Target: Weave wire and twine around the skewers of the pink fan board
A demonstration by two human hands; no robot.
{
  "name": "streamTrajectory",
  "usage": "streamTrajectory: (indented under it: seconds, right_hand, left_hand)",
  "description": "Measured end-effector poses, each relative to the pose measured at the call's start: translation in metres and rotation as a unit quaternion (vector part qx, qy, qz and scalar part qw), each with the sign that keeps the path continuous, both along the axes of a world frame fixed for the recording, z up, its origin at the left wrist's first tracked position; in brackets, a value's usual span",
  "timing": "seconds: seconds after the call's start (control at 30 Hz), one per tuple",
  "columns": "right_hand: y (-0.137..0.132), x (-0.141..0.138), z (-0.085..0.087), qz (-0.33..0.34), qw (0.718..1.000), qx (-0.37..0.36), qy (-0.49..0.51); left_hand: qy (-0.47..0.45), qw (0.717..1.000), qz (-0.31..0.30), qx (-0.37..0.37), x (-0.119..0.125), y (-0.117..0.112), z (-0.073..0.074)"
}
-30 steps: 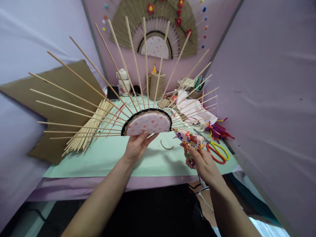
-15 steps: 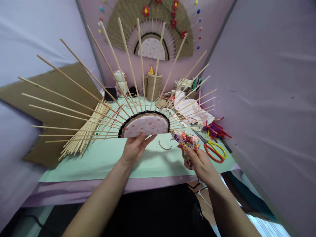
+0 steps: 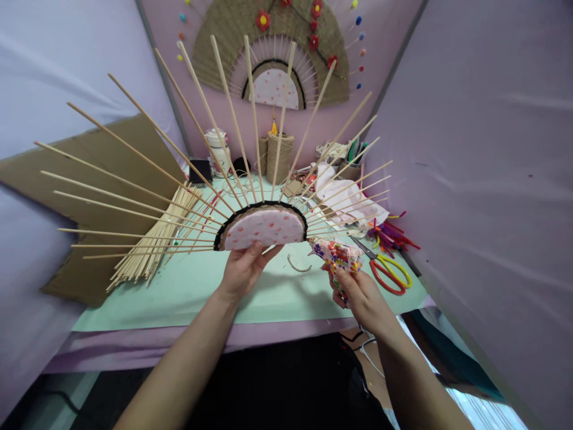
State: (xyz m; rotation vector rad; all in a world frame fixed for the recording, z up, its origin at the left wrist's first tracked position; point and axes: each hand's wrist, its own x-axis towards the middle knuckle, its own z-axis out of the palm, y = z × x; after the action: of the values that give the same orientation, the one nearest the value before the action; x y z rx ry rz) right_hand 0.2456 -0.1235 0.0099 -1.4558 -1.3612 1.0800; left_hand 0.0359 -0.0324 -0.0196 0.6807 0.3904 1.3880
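My left hand (image 3: 244, 269) grips the lower edge of a fan frame (image 3: 264, 230), thumb in front and fingers behind. The frame is a half-round base faced with pink dotted fabric and edged in black, with many thin wooden sticks spreading out from its curve. In my right hand (image 3: 356, 292) is a hot glue gun (image 3: 335, 254) with a flowered covering, my fingers wrapped round its handle. Its nozzle points left and meets, or nearly meets, the base's right corner; whether it touches I cannot tell.
Scissors (image 3: 387, 272) with red and yellow handles lie right of the glue gun. A bundle of sticks (image 3: 152, 245) rests at left before cardboard (image 3: 111, 155). Twine (image 3: 280, 158), a white bottle (image 3: 218, 152), pink fabric (image 3: 344, 194) and pipe cleaners (image 3: 391, 234) stand farther back. A finished fan (image 3: 215, 54) hangs behind.
Both hands, the fan frame and the glue gun keep nearly the same places. Only a very slight shift of the whole view and the stick tips shows.
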Motion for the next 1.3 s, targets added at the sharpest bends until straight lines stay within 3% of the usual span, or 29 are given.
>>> streamTrajectory:
  seconds: [1.3]
  right_hand:
    - [0.0002, 0.0049, -0.009, 0.015, 1.0, 0.011, -0.02]
  left_hand:
    - [0.001, 1.0, 0.003, -0.014, 0.0003, -0.0005, 0.0014]
